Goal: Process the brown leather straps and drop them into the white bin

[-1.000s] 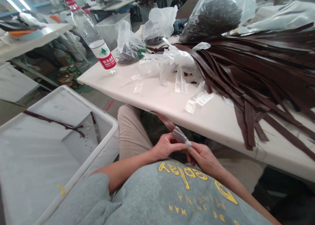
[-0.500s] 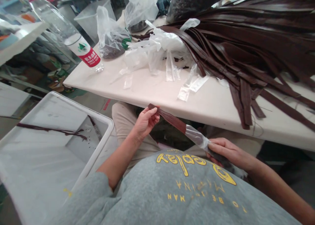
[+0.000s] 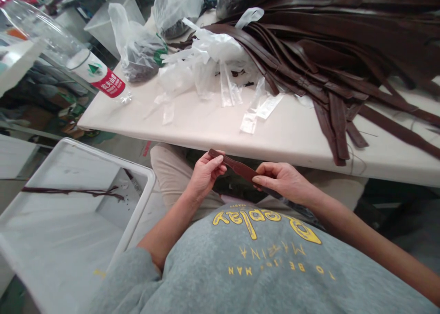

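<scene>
Here, nearest of all, a grey shirt (image 3: 192, 263) with yellow lettering fills the near edge, and just beyond it two bare hands hold a brown strip (image 3: 240, 168) above the lap, near the table's near edge. The left hand (image 3: 205, 173) pinches the strip's far left end between thumb and fingertips, the other fingers curled in beneath. The right hand (image 3: 285, 181) pinches it farther along, thumb on top and forefinger bent against it; how its remaining fingers lie is hard to tell. The strip slants down from left to right, its part beyond the right hand dark and partly hidden. At the near left stands a white bin (image 3: 103, 157), with thin dark strands (image 3: 72, 191) lying across its left side and small specks inside. Beyond the lap, the pale table (image 3: 192, 133) carries crumpled clear plastic sleeves (image 3: 220, 52) around its middle, and to their right a large heap of brown strips (image 3: 309, 71) hangs slightly over the near edge. Farther left, a tilted-looking bottle (image 3: 109, 82) with a red and white label stands near a knotted plastic bag (image 3: 137, 57) with dark contents; another bag (image 3: 175, 11) sits farther back.
</scene>
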Available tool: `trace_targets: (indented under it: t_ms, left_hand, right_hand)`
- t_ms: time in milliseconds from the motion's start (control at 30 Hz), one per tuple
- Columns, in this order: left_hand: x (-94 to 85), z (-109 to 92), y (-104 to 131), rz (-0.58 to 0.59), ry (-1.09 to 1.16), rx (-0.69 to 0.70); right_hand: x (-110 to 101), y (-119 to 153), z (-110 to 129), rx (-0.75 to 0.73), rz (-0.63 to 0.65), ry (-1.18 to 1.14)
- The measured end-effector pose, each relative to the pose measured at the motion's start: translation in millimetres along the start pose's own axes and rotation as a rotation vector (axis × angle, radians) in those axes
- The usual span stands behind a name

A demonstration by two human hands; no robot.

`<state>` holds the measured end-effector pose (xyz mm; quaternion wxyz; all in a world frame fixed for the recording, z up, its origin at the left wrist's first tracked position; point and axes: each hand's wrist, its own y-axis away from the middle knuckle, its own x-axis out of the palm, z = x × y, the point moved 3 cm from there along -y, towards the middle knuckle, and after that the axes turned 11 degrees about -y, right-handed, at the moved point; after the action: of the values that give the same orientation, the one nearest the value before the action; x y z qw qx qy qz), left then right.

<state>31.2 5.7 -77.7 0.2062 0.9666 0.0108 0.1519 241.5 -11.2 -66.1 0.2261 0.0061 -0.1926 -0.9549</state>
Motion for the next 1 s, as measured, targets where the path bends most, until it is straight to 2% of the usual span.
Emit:
trace_targets:
  t_ms: [100, 233, 367, 500, 600, 767, 1000]
  left_hand:
    - [-4.4, -1, 1, 0.059, -0.101, 0.009]
    - [-2.2, -3, 4, 0.183, -0.231, -0.009]
    - [4.4, -3, 10, 0.168, -0.249, -0.03]
    - [14.9, 6, 8, 0.157, -0.391, 0.038]
    - [27.1, 18, 3, 0.197, -0.378, 0.032]
    - [41.4, 29, 2, 0.228, -0.347, 0.059]
    - [42.8, 32, 3, 0.18, -0.321, 0.054]
  right_hand:
    - [-9, 7, -2, -0.075, -0.068, 0.199]
    - [-21, 21, -4, -0.243, -0.268, 0.615]
    - [-26, 36, -10, -0.354, -0.394, 0.787]
    - [-24, 34, -17, -0.281, -0.288, 0.624]
    - [-16, 21, -10, -0.279, -0.222, 0.484]
    - [-1, 1, 0, -0.291, -0.203, 0.365]
    - [3, 0, -13, -0.299, -0.242, 0.373]
